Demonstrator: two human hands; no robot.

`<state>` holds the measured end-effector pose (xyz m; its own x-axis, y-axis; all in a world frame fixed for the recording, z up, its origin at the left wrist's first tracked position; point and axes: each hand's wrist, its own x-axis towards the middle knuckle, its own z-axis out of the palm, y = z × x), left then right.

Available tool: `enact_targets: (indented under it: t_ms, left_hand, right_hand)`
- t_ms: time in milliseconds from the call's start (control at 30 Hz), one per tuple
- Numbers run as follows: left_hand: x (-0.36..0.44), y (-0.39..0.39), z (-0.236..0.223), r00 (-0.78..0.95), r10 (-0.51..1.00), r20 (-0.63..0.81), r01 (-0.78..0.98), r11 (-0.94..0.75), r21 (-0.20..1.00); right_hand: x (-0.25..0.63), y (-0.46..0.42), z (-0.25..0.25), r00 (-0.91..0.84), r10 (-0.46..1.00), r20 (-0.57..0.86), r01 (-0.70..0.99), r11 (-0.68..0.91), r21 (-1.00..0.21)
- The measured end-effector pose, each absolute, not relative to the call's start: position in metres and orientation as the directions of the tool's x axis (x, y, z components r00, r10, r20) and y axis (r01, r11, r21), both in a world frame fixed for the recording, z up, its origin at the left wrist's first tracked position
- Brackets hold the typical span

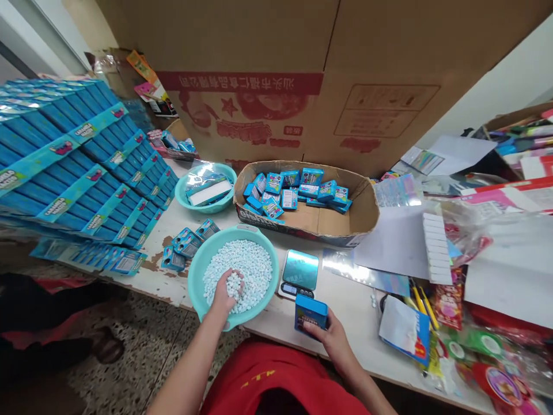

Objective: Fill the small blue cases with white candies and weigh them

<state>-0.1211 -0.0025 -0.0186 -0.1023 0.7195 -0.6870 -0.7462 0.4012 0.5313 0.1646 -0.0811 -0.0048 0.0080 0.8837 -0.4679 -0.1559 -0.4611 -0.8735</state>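
Note:
A turquoise plastic basin (194, 276) is heaped with small pale-blue candies (254, 259). My left hand (225, 291) is in it, fingers curled around a handful of them. In my right hand (330, 334) is a small blue candy box (310, 314), gripped by its sides just above the table's front edge; whether its top is open I cannot tell. Between the basin and the box lies a pocket digital scale (300, 271) with a shiny bare plate. Several blue boxes (186, 242) stand just left of the basin.
A cut-down cardboard box (354, 216) holds several blue candy boxes. Beside it is a smaller turquoise basin (231, 202) with packaging. Display cartons (78, 155) are stacked on the left. Papers and wrappers (488, 357) cover the right side. A large carton (302, 57) stands behind.

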Motion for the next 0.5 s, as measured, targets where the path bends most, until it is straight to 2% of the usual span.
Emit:
enact_targets:
  t_ms: [133, 300, 400, 500]
  left_hand:
    - [-0.121, 0.0, -0.021, -0.128, 0.719, -0.684, -0.696, 0.426, 0.578]
    - [-0.118, -0.002, -0.017, -0.256, 0.749, -0.612, -0.52, 0.427, 0.74]
    - [-0.115, -0.004, -0.019, -0.415, 0.781, -0.466, -0.324, 0.352, 0.878]
    - [-0.114, -0.005, -0.025, -0.487, 0.817, -0.31, -0.112, 0.293, 0.949]
  right_hand:
    - [0.177, -0.092, -0.009, 0.051, 0.873, -0.486, -0.16, -0.473, -0.866]
    - [0.192, -0.112, -0.023, 0.342, 0.819, -0.46, -0.124, -0.446, -0.886]
    - [0.205, -0.116, -0.043, 0.57, 0.75, -0.334, -0.002, -0.406, -0.914]
    - [0.222, -0.105, -0.068, 0.698, 0.688, -0.198, 0.089, -0.358, -0.93]
